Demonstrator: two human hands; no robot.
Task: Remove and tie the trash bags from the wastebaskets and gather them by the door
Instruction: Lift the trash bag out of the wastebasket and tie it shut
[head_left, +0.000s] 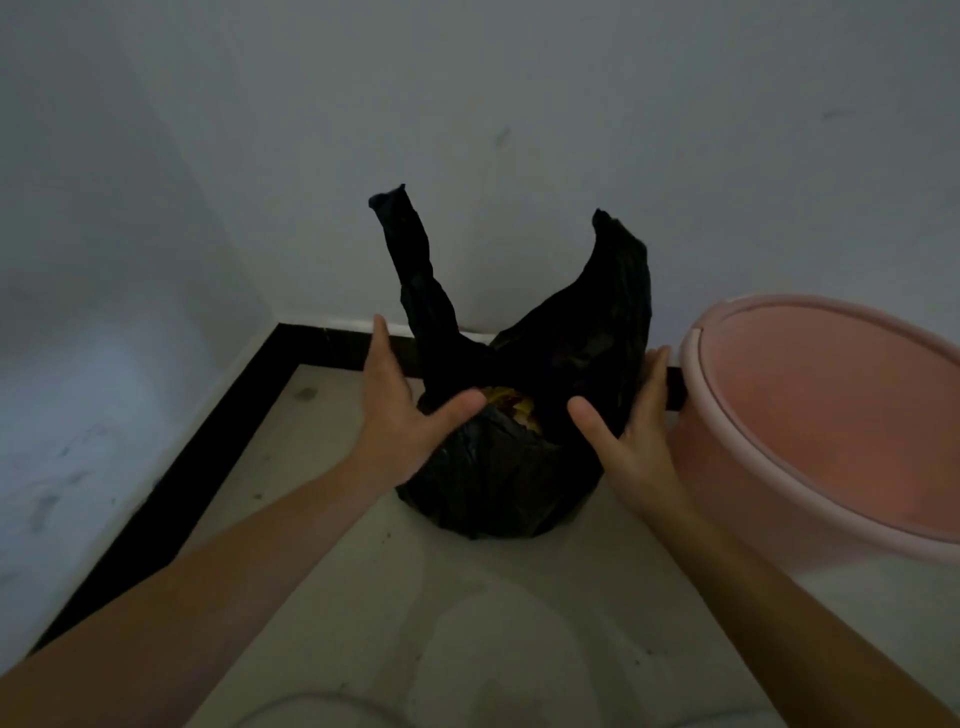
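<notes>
L hand & R hand flank black trash bag on floor, fingers straight, gripping nothing. Pink wastebasket just R of R fingers; wall beyond.

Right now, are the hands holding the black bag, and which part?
Neither has a grip. The left hand and right hand are open, fingers straight, flanking the black trash bag near its open top; both its ears stand free.

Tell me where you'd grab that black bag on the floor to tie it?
Probably the left ear with the left hand, the right ear with the right hand, each from its outer side: both stand upright and free above the bag's open mouth.
</notes>
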